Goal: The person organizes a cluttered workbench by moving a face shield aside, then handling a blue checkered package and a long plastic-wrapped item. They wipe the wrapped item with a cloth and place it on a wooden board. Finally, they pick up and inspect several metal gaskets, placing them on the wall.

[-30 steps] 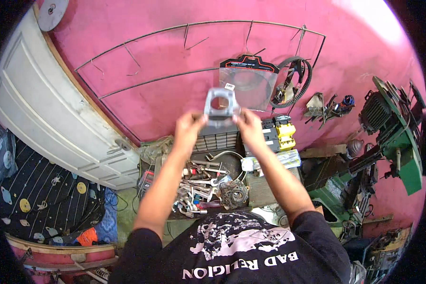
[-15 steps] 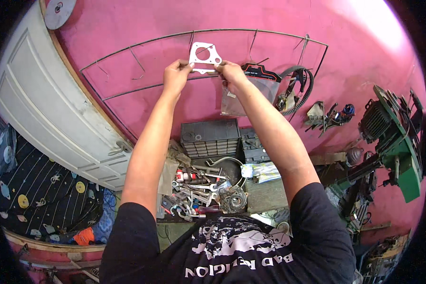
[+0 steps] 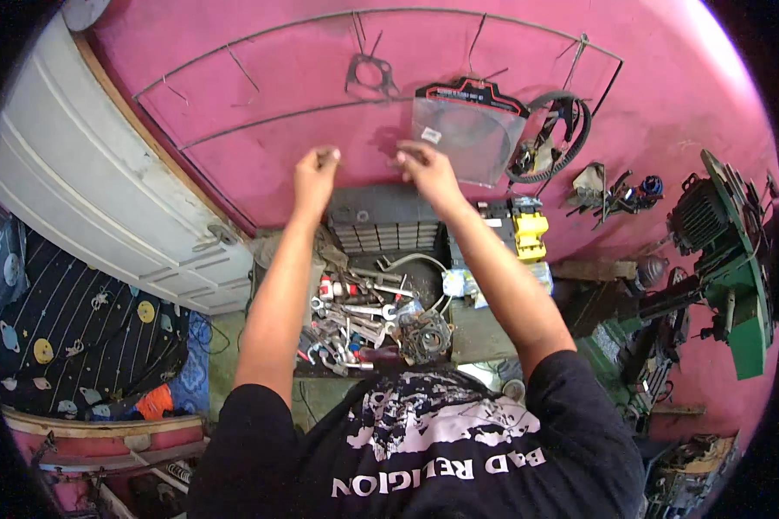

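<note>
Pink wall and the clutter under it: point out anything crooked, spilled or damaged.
The gasket hangs tilted on a hook of the wire rack, above the raised left hand and right hand, which are empty. Below, loose wrenches lie in a jumbled heap. No spill or clear damage shows.

I stand in a repair workshop: a cluttered tabletop [image 3: 485,333] heaped with steel wrenches [image 3: 355,316], a grey gasket [image 3: 370,73] and black rubber belt [image 3: 563,134] hanging on the pink wall, green machinery [image 3: 736,294] beside me.
</note>
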